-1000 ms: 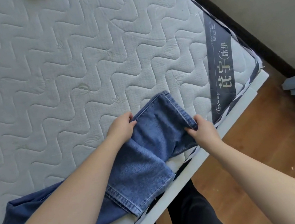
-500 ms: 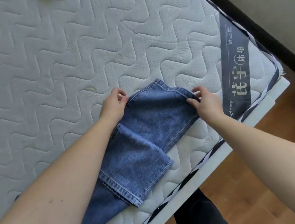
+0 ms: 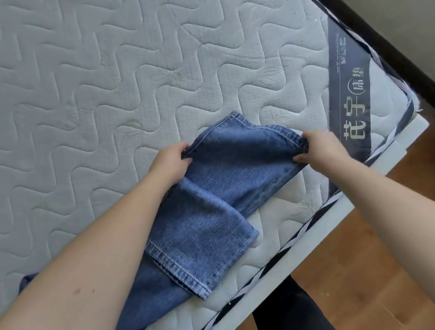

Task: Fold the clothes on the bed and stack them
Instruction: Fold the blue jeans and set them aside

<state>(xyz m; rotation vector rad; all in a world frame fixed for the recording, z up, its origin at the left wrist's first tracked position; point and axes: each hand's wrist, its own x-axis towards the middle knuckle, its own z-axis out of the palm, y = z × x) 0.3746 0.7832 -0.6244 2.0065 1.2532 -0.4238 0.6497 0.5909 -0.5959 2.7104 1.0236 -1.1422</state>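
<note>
Clearly, my left hand (image 3: 169, 164) and right hand (image 3: 319, 147) each pinched a corner of the jeans (image 3: 218, 208) at centre frame; near the mattress (image 3: 83, 101) edge, they risked sliding off.

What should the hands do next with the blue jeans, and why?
Probably lay the held end down flat and smooth it. The left hand and right hand each pinch a corner of the jeans, whose held end is raised and sagging between them above the mattress. One hemmed leg already lies folded over, so pressing this fold flat seems next.
</note>
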